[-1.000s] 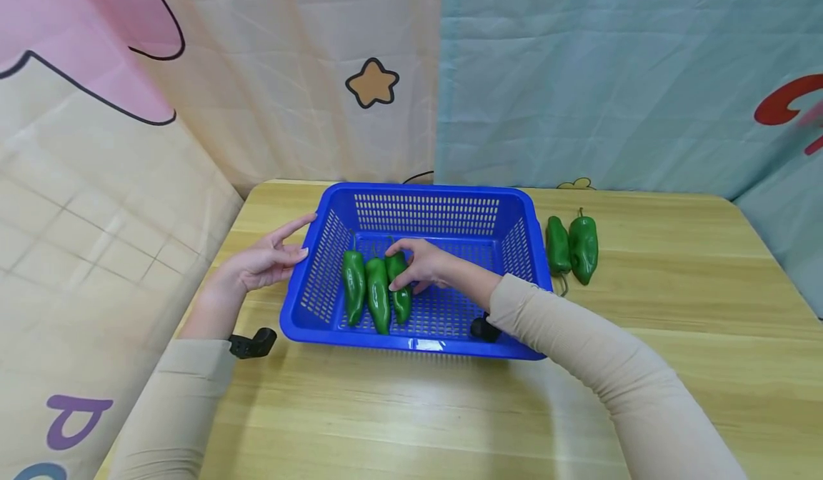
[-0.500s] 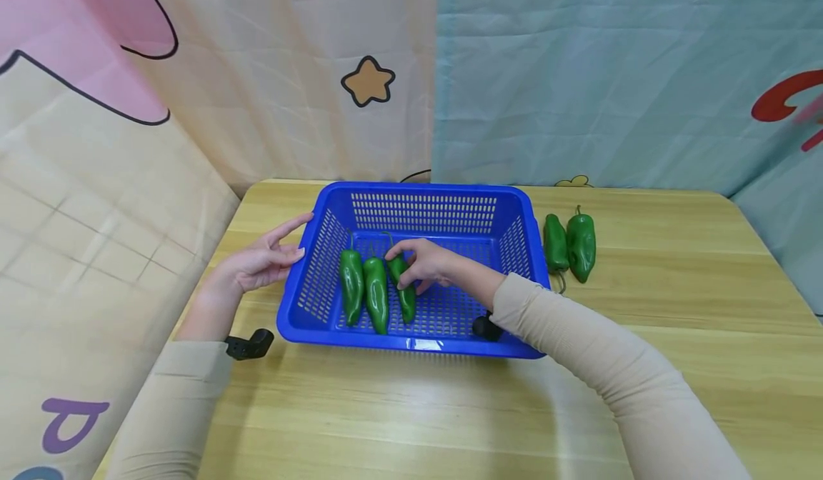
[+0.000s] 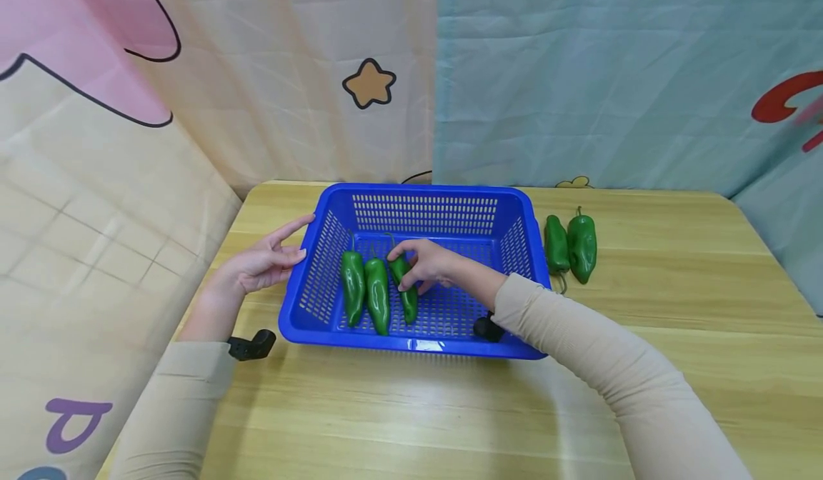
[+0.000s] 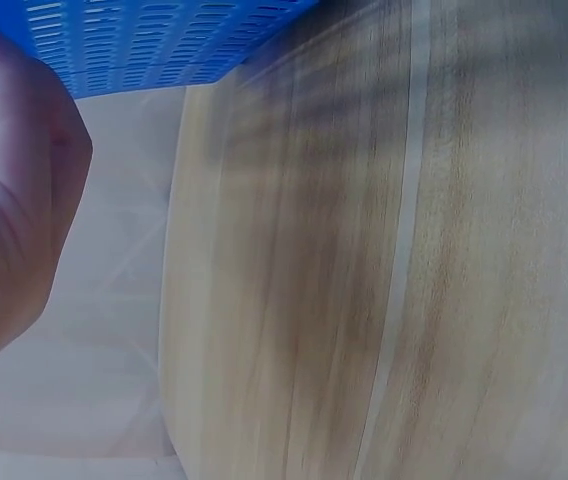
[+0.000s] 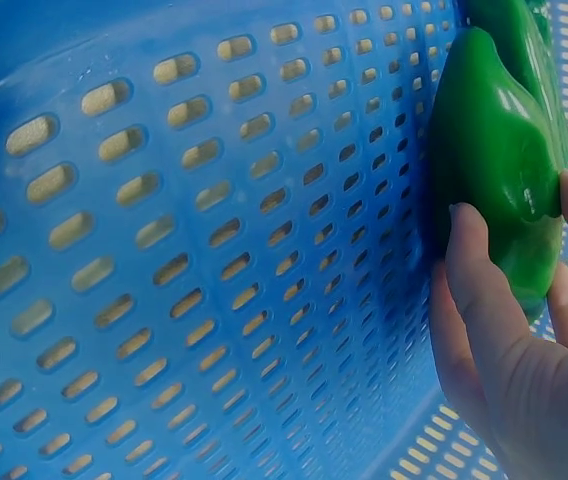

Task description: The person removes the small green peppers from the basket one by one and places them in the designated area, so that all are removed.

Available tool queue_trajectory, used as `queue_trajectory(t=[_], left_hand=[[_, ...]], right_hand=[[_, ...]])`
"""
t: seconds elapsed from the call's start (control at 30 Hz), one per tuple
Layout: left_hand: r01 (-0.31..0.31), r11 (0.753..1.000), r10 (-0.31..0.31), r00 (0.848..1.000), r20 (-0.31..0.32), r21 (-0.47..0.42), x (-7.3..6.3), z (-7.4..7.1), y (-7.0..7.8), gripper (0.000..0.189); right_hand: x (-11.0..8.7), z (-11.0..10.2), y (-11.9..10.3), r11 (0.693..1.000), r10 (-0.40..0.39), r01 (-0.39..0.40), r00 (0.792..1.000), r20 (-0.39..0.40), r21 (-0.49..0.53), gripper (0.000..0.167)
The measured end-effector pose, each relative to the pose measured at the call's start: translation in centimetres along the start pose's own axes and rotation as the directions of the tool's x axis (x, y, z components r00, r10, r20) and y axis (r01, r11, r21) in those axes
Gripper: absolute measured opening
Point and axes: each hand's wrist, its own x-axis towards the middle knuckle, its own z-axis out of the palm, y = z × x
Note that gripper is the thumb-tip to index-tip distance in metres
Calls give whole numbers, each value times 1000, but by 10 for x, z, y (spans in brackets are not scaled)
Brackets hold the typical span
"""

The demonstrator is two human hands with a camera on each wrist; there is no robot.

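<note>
A blue perforated plastic basket [image 3: 411, 343] stands on the wooden table, with three green peppers inside. Two, the left pepper [image 3: 353, 287] and the middle pepper [image 3: 377, 296], lie side by side on its floor. My right hand [image 3: 427, 264] pinches the third pepper [image 3: 409, 308] between thumb and fingers; the right wrist view shows the fingertips on both sides of this pepper [image 5: 494, 130]. At the basket's left rim, my left hand [image 3: 260, 260] touches the outside with thumb and index finger spread. Its other fingers are partly hidden.
Two more green peppers, one shorter [image 3: 556, 246] and one wider [image 3: 582, 248], lie on the table [image 3: 669, 280] just right of the basket. A printed curtain [image 3: 540, 73] hangs behind the table and another closes off its left side.
The pepper in my right hand has turned a little, its lower end swinging right, away from the middle pepper. My right hand shifted slightly right; the left hand stays at the rim.
</note>
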Motion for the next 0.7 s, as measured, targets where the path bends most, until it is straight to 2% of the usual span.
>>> queue_trajectory(t=[0.7], left_hand=[[8,1000,-8,1000,-10,-20,-1,-1,0,76]], right_hand=[[2,-8,2,995,46,-47,999,17,93,59]])
